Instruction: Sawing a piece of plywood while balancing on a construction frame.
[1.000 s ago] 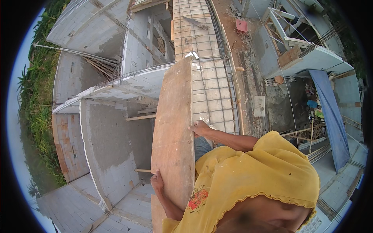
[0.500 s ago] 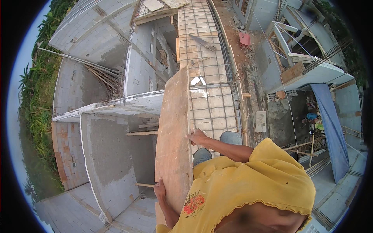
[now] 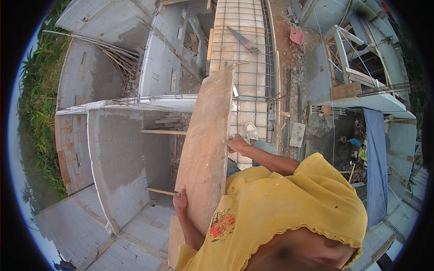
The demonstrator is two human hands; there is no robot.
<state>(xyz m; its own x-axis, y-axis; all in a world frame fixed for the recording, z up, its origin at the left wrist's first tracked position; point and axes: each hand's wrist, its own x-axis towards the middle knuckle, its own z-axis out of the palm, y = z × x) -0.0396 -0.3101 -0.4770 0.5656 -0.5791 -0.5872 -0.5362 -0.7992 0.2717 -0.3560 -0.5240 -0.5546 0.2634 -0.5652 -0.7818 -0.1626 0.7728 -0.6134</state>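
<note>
Swung toward the right, the far end of the plywood board now covers one of two white pieces seen half a second ago; one white piece shows beside its right edge. One pale shoe has come into view on the steel mesh, just beyond the right grip.

That right grip is closed on the board's right edge, its fingertips partly hidden; the left grip grasps the opposite edge nearer the body, thumb side showing, other fingers out of sight. The board slants between both, in front of the person and along the left side of the mesh. Its near end disappears behind the yellow shirt. A second board at the near left is cut off by the arm. Farther off, a handsaw lies on the mesh, and a thin wooden stick pokes out past the board's far corner.

At the far right sits a red tub-like container, its contents too small to tell. Nearer on the right, a rounded orange object may be a vessel; its inside cannot be made out. A blue tarp hides part of the blurred clutter beside it.
</note>
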